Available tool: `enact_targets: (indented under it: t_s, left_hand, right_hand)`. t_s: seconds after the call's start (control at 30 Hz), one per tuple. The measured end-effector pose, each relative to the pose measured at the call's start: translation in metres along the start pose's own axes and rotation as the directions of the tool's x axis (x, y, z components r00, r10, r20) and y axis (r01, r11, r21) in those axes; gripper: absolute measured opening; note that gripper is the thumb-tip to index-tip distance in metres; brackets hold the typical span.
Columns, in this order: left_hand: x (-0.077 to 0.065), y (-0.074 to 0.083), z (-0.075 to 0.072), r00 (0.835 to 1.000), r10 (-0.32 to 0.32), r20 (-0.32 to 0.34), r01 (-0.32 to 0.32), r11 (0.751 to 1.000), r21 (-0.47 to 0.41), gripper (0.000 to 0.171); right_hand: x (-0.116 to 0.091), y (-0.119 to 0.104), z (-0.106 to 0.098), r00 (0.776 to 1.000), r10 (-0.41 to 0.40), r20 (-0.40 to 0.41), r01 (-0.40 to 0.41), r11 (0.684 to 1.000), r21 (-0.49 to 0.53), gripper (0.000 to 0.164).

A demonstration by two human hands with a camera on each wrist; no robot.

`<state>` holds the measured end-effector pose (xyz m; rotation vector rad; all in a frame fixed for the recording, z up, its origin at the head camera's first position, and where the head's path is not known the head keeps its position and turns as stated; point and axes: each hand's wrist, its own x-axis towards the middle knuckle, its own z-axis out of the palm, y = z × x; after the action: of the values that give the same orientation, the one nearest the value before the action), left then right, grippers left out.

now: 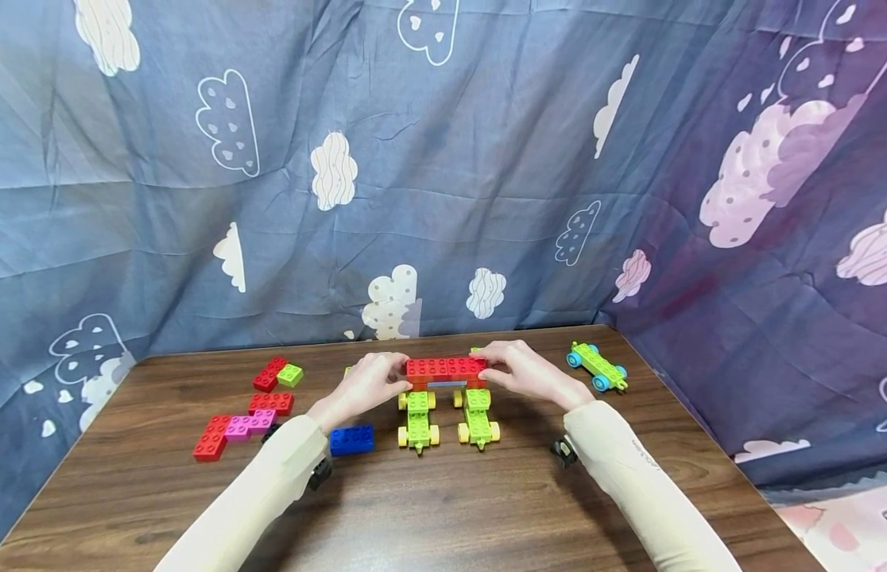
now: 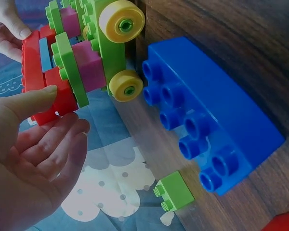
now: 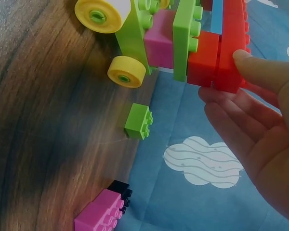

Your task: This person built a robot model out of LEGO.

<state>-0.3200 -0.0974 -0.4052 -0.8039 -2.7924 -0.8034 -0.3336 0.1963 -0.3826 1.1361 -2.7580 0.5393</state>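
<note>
A row of red bricks (image 1: pixel 447 369) bridges two green wheeled bases, the left base (image 1: pixel 418 429) and the right base (image 1: pixel 478 429), both with yellow wheels. My left hand (image 1: pixel 372 377) pinches the left end of the red row between thumb and fingers. At the opposite end, my right hand (image 1: pixel 525 372) holds the top red brick (image 3: pixel 229 48) the same way. Under the red layer, each base carries a pink brick (image 2: pixel 89 66) with a green plate (image 2: pixel 71 70) above it. A light blue piece (image 2: pixel 45 55) shows between the lower red bricks.
Left of the build lie a blue brick (image 1: pixel 352 440), pink bricks (image 1: pixel 250 425), several red bricks (image 1: pixel 211 437) and a small green brick (image 1: pixel 290 375). A green base with blue wheels (image 1: pixel 598 366) stands at right. Behind the wooden table (image 1: pixel 443 508) hangs a cloud-patterned cloth (image 1: pixel 443 199).
</note>
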Motion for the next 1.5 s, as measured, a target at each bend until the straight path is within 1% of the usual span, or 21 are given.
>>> enact_targets:
  t_s: [0.07,0.17,0.23,0.3,0.43,0.67,0.83,0.97,1.1,1.27,1.5]
  left_hand:
    - [-0.001,0.0,-0.001,1.0,0.008,0.007,-0.008,1.0,-0.005,0.03]
    - [-0.001,-0.001,-0.004,0.999,0.022,0.025,-0.022,1.0,-0.015,0.04]
    - [-0.001,-0.001,-0.006,0.999,0.039,0.023,-0.039,0.999,-0.018,0.043]
    - [0.0,0.0,-0.008,0.998,0.057,0.016,-0.057,0.998,-0.014,0.042]
    - [0.002,-0.001,-0.01,0.997,0.078,-0.002,-0.078,0.997,0.005,0.033]
    - [0.003,0.002,-0.012,0.998,0.054,0.026,-0.054,0.999,-0.007,0.03]
    - [0.003,0.005,-0.01,0.999,0.041,0.011,-0.041,0.999,-0.022,0.03]
    - [0.003,0.007,-0.007,0.999,0.043,0.0,-0.043,0.999,-0.029,0.03]
    - [0.002,0.008,-0.004,0.999,0.039,-0.007,-0.039,0.999,-0.019,0.03]
    - [0.001,0.009,-0.005,0.999,0.046,-0.013,-0.046,0.999,-0.009,0.029]
    - [0.0,0.008,-0.007,0.999,0.051,-0.014,-0.052,0.999,-0.013,0.029]
  right_hand:
    - [0.0,0.0,0.0,1.0,0.003,0.001,-0.003,1.0,-0.005,0.035]
    - [0.0,0.0,0.0,1.0,-0.004,0.001,0.004,1.0,-0.019,0.035]
    - [0.0,0.0,0.0,1.0,-0.014,-0.003,0.014,1.0,-0.021,0.035]
    - [0.0,0.0,0.0,1.0,-0.023,-0.007,0.023,0.999,-0.026,0.035]
    - [0.0,-0.001,0.0,1.0,-0.029,-0.01,0.028,0.999,-0.029,0.035]
    - [-0.001,0.001,0.002,0.999,-0.039,-0.009,0.039,0.998,-0.053,0.035]
    - [-0.001,0.001,0.0,0.998,-0.055,-0.021,0.054,0.997,-0.061,0.034]
    - [-0.002,0.002,-0.001,0.998,-0.058,-0.029,0.056,0.996,-0.067,0.033]
    - [-0.002,0.001,-0.001,0.998,-0.052,-0.022,0.051,0.997,-0.059,0.033]
    - [-0.002,0.0,0.0,0.999,-0.048,-0.015,0.047,0.997,-0.054,0.034]
    - [0.0,0.001,0.003,0.998,-0.044,-0.033,0.042,0.997,-0.059,0.035]
